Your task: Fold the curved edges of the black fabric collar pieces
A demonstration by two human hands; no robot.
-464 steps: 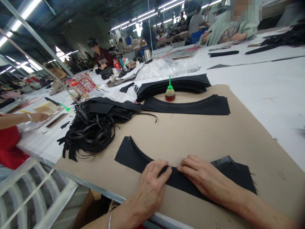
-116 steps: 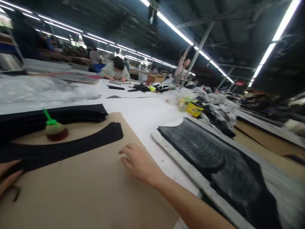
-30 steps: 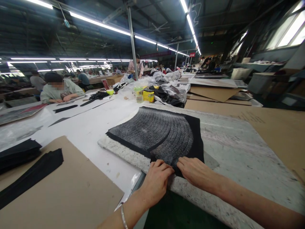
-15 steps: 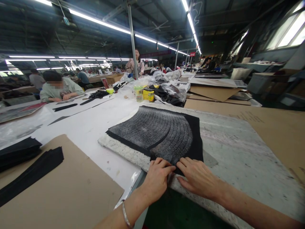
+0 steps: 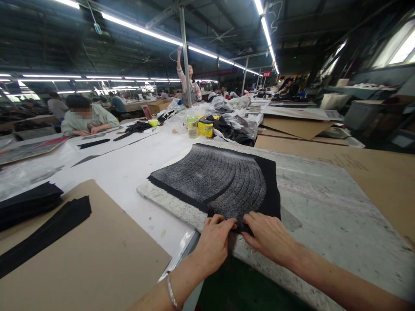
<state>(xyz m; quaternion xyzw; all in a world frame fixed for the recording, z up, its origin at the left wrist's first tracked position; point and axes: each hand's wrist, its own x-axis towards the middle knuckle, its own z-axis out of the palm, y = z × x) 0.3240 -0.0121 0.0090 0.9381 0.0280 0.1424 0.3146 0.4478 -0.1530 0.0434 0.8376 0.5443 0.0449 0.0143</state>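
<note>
A piece of black fabric [image 5: 207, 172] with a grey, speckled pattern of curved rows lies flat on a pale, stained padded board [image 5: 324, 207]. At its near edge, my left hand [image 5: 214, 242] has its fingers bent and closed on the cloth, thumb beside them. Close by on the right, my right hand [image 5: 272, 237] grips the same edge with curled fingers, its thumb low against the board's front. A short stretch of the edge shows between the two hands. Fingertips are partly hidden against the dark cloth. A bracelet [image 5: 172, 291] circles my left wrist.
Brown cardboard [image 5: 97, 246] at left carries a black strip [image 5: 48, 233] and a stack of black pieces [image 5: 29, 205]. Beyond the fabric stand a clear jar [image 5: 192, 128] and a yellow container [image 5: 205, 128]. A co-worker [image 5: 89, 119] sits at far left; another person [image 5: 188, 84] stands behind.
The view has shifted slightly, moving the scene a little rightward. My right hand has edged up along the cloth's near edge. The person at the back has raised an arm.
</note>
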